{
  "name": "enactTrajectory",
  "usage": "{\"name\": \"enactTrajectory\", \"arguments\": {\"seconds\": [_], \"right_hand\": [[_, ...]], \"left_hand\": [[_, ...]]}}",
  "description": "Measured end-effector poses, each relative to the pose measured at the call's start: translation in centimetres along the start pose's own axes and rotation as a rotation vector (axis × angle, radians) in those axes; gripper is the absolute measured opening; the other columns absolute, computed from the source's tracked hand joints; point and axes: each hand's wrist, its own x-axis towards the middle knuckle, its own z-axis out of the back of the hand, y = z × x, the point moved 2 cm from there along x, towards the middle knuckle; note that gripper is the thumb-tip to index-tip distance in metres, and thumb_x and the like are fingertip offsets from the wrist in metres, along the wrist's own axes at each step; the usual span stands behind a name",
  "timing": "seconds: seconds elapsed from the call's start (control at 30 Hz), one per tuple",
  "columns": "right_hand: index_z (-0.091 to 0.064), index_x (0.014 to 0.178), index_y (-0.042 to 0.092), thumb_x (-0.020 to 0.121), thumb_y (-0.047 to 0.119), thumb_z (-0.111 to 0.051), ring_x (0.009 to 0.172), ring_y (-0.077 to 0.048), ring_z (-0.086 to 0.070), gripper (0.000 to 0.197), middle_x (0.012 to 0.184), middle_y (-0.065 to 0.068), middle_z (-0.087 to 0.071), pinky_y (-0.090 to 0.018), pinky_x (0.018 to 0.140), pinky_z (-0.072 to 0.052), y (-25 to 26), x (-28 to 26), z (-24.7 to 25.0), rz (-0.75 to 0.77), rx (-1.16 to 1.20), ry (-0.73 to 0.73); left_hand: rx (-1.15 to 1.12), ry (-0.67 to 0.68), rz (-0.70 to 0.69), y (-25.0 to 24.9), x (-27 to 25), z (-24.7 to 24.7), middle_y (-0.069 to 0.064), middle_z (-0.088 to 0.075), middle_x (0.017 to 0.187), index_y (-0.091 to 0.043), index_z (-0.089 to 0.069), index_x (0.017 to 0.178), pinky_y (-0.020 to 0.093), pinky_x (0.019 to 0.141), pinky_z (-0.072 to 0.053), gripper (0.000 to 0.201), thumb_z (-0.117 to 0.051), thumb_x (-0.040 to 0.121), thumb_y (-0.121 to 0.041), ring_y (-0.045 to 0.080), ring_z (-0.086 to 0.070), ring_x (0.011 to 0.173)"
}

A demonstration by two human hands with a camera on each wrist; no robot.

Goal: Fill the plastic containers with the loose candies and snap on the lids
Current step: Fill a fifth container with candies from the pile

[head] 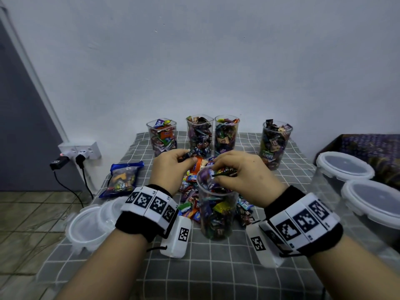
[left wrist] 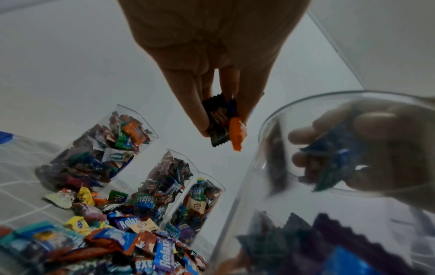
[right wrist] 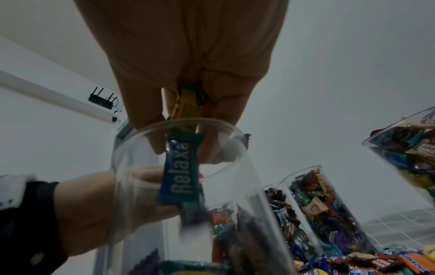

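Head view: wrapped candies are pinched by the right hand (head: 242, 174) over the near container (head: 216, 213), to be dropped in, while more are pinched by the left hand (head: 173, 169) above the loose candies (head: 190, 180).

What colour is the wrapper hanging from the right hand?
Blue and teal wrapper with white lettering, clearest in the right wrist view.

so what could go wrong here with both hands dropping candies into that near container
The near container stands free, neither hand steadying it; the right hand works at its rim, so a knock might tip it.

It looks nearly full, so candies from the left hand may spill onto the loose candies.

The four back containers are heaped above their rims, so lids may not snap on.
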Motion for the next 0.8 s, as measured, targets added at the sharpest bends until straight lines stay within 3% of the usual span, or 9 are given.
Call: {"name": "enactTrajectory", "arguments": {"seconds": [0.2, 0.3, 0.37, 0.47, 0.53, 0.63, 0.7, 0.8], "right_hand": [[-0.072, 0.099, 0.01, 0.081, 0.008, -0.066, 0.1, -0.011, -0.057, 0.019, 0.108, -0.001, -0.065, -0.025, 0.089, -0.044, -0.2, -0.2, -0.2, -0.007, 0.028, -0.091], [-0.07, 0.098, 0.009, 0.081, 0.005, -0.066, 0.1, -0.013, -0.058, 0.018, 0.104, 0.0, -0.063, -0.032, 0.09, -0.048, -0.5, -0.6, -0.2, -0.05, 0.125, -0.185], [-0.066, 0.107, 0.012, 0.08, 0.011, -0.07, 0.104, -0.011, -0.056, 0.027, 0.108, 0.003, -0.06, -0.035, 0.093, -0.047, -1.1, -1.2, -0.3, -0.11, 0.24, -0.218], [-0.05, 0.127, 0.021, 0.067, 0.037, -0.079, 0.117, -0.011, -0.052, 0.069, 0.127, 0.003, -0.053, -0.035, 0.101, -0.044, -2.4, -2.1, -1.3, -0.276, 0.472, -0.091], [-0.04, 0.131, 0.028, 0.052, 0.046, -0.081, 0.119, -0.007, -0.052, 0.09, 0.133, 0.006, -0.048, -0.032, 0.101, -0.045, -3.2, -2.6, -2.4, -0.349, 0.649, 0.011], [-0.033, 0.13, 0.032, 0.046, 0.045, -0.082, 0.113, 0.005, -0.052, 0.098, 0.124, 0.017, -0.049, -0.024, 0.1, -0.042, -3.8, -3.1, -3.6, -0.379, 0.715, 0.081], [-0.029, 0.138, 0.026, 0.045, 0.045, -0.082, 0.114, 0.003, -0.051, 0.109, 0.123, 0.017, -0.05, -0.024, 0.101, -0.041, -4.0, -3.2, -4.0, -0.398, 0.704, 0.092], [-0.04, 0.125, 0.029, 0.052, 0.033, -0.091, 0.109, 0.005, -0.054, 0.089, 0.12, 0.009, -0.055, -0.012, 0.09, -0.044, -3.9, -3.3, -3.9, -0.387, 0.721, 0.084]], "left_hand": [[-0.024, -0.013, -0.007, -0.6, -0.3, 0.2, 0.001, -0.069, 0.074, -0.015, -0.072, 0.081, 0.031, 0.071, -0.049, 0.004, -0.068, 0.084, -0.014, 0.014, -0.06, 0.07], [-0.03, -0.006, -0.016, -0.9, -0.3, 0.3, 0.002, -0.069, 0.074, -0.015, -0.071, 0.082, 0.031, 0.071, -0.049, 0.005, -0.067, 0.084, -0.014, 0.015, -0.061, 0.071], [-0.051, -0.012, -0.023, -1.0, -0.3, 0.4, 0.002, -0.068, 0.074, -0.017, -0.071, 0.082, 0.034, 0.073, -0.051, 0.005, -0.068, 0.083, -0.013, 0.017, -0.062, 0.071], [-0.064, -0.012, -0.04, -1.6, -0.4, 0.6, -0.002, -0.067, 0.072, -0.019, -0.072, 0.083, 0.035, 0.074, -0.05, 0.005, -0.069, 0.083, -0.015, 0.014, -0.06, 0.069], [-0.078, -0.005, -0.045, -2.2, -0.5, 0.6, -0.002, -0.069, 0.074, -0.017, -0.073, 0.086, 0.037, 0.076, -0.052, 0.006, -0.07, 0.082, -0.016, 0.015, -0.062, 0.072], [-0.111, 0.009, -0.072, -3.3, -0.9, 0.3, 0.002, -0.071, 0.08, -0.013, -0.074, 0.09, 0.038, 0.08, -0.054, 0.01, -0.07, 0.082, -0.015, 0.02, -0.067, 0.08], [-0.121, 0.043, -0.094, -3.9, -1.2, -0.1, 0.002, -0.072, 0.08, -0.012, -0.074, 0.09, 0.036, 0.079, -0.055, 0.009, -0.07, 0.082, -0.013, 0.018, -0.067, 0.08], [-0.127, 0.116, -0.092, -4.1, -1.4, -0.7, 0.001, -0.072, 0.082, -0.016, -0.074, 0.09, 0.037, 0.081, -0.055, 0.01, -0.07, 0.081, -0.011, 0.015, -0.068, 0.08]]}}
